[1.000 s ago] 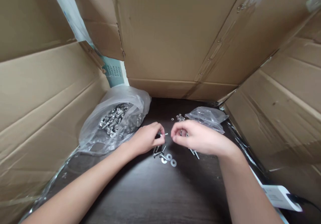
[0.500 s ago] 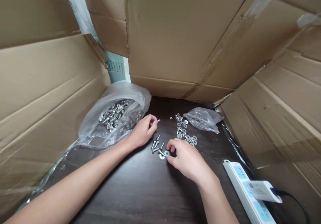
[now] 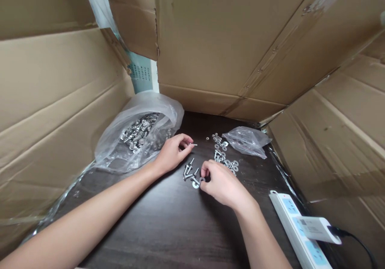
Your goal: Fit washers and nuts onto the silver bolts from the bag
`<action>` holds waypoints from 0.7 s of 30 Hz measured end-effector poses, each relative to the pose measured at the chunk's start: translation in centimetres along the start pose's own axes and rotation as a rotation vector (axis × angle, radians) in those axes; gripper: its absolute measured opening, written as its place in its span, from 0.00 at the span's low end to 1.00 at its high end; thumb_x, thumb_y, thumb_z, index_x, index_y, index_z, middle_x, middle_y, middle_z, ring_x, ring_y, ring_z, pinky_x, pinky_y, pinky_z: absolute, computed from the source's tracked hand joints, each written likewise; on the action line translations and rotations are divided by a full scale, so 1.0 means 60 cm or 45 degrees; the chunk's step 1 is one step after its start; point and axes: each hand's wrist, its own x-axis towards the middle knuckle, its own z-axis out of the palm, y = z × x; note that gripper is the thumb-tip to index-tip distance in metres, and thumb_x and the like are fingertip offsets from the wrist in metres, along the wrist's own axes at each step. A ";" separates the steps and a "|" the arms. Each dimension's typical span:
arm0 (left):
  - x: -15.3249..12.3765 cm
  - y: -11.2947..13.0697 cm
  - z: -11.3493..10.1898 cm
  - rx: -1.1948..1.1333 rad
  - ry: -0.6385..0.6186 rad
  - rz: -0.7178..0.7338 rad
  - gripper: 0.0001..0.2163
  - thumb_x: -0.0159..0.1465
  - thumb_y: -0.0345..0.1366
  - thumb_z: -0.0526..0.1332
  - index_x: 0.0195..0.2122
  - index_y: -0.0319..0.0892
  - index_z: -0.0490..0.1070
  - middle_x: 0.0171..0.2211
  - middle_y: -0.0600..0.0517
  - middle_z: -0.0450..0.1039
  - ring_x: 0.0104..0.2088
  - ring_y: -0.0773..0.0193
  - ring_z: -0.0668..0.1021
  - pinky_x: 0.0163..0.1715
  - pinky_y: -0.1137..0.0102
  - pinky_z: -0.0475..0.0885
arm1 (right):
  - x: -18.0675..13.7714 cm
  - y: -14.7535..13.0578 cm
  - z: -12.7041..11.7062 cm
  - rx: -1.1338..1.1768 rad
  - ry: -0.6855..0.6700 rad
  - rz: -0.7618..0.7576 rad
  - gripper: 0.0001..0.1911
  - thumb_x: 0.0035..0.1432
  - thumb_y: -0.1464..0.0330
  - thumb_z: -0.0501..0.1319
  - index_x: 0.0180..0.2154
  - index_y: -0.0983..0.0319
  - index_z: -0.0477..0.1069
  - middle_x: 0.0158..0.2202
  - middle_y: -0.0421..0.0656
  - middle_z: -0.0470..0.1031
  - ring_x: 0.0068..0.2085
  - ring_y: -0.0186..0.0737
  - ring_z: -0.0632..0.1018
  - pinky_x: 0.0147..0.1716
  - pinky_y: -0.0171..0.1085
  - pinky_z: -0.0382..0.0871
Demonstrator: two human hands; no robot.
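My left hand (image 3: pixel 176 150) pinches a small bolt (image 3: pixel 195 145) between thumb and fingertips, its shank pointing right. Below and to the right, my right hand (image 3: pixel 221 182) is closed in a pinch on a flat washer (image 3: pixel 202 179) just above the table. Several assembled bolts (image 3: pixel 190 172) lie between the two hands. A second flat washer (image 3: pixel 195 185) rests beside them, near my right fingertips. Beyond my right hand is a loose group of washers (image 3: pixel 234 166), nuts (image 3: pixel 215 137) and a few bolts (image 3: pixel 217 155), partly hidden by the hand.
A clear plastic bag (image 3: pixel 111 152) of bolts lies open at the left. At the back right is a crumpled plastic bag (image 3: pixel 248 140). A white power strip (image 3: pixel 285 217) with a plugged-in charger (image 3: pixel 315 229) stands right. Cardboard walls (image 3: pixel 216 40) surround the dark table (image 3: pixel 156 229).
My right fingers have taken hold of a washer that lay on the table by their tips. The bolt in my left hand now sticks out a little further. The view has shifted slightly.
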 end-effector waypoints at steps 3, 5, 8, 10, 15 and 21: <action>0.003 -0.004 -0.001 -0.113 0.002 -0.061 0.06 0.63 0.37 0.64 0.39 0.41 0.73 0.38 0.48 0.79 0.37 0.61 0.81 0.32 0.69 0.76 | 0.012 0.012 -0.007 0.038 -0.072 0.023 0.08 0.47 0.77 0.59 0.28 0.59 0.64 0.29 0.39 0.74 0.30 0.38 0.71 0.29 0.36 0.57; 0.005 -0.007 -0.002 -0.208 0.021 -0.107 0.07 0.62 0.37 0.65 0.40 0.41 0.72 0.38 0.48 0.78 0.38 0.60 0.82 0.32 0.69 0.77 | 0.031 0.020 -0.014 0.073 -0.112 0.006 0.09 0.46 0.78 0.59 0.27 0.59 0.65 0.27 0.38 0.74 0.28 0.37 0.71 0.27 0.35 0.57; 0.009 -0.013 -0.003 -0.327 0.069 -0.162 0.10 0.61 0.36 0.66 0.42 0.41 0.70 0.40 0.48 0.77 0.40 0.59 0.82 0.35 0.68 0.79 | 0.078 0.025 -0.019 0.210 -0.052 -0.050 0.08 0.46 0.78 0.59 0.28 0.59 0.66 0.26 0.37 0.74 0.28 0.36 0.71 0.27 0.34 0.59; 0.010 -0.016 -0.003 -0.376 0.086 -0.194 0.11 0.60 0.37 0.66 0.42 0.42 0.70 0.41 0.48 0.76 0.41 0.59 0.82 0.36 0.67 0.80 | 0.115 0.024 -0.016 0.379 0.085 -0.100 0.07 0.47 0.77 0.60 0.28 0.59 0.67 0.26 0.37 0.73 0.29 0.36 0.72 0.29 0.34 0.61; 0.010 -0.019 0.001 -0.394 0.076 -0.246 0.12 0.59 0.37 0.68 0.43 0.41 0.70 0.41 0.48 0.76 0.39 0.60 0.83 0.36 0.68 0.80 | 0.181 0.024 0.011 0.756 0.427 -0.142 0.03 0.48 0.72 0.61 0.29 0.60 0.67 0.27 0.38 0.71 0.29 0.36 0.73 0.31 0.35 0.65; 0.008 -0.010 0.000 -0.296 0.105 -0.178 0.09 0.61 0.35 0.66 0.40 0.42 0.71 0.39 0.49 0.78 0.38 0.61 0.82 0.32 0.71 0.78 | 0.192 0.025 0.044 1.103 0.488 -0.248 0.07 0.50 0.64 0.63 0.31 0.59 0.69 0.26 0.38 0.71 0.26 0.37 0.73 0.25 0.34 0.66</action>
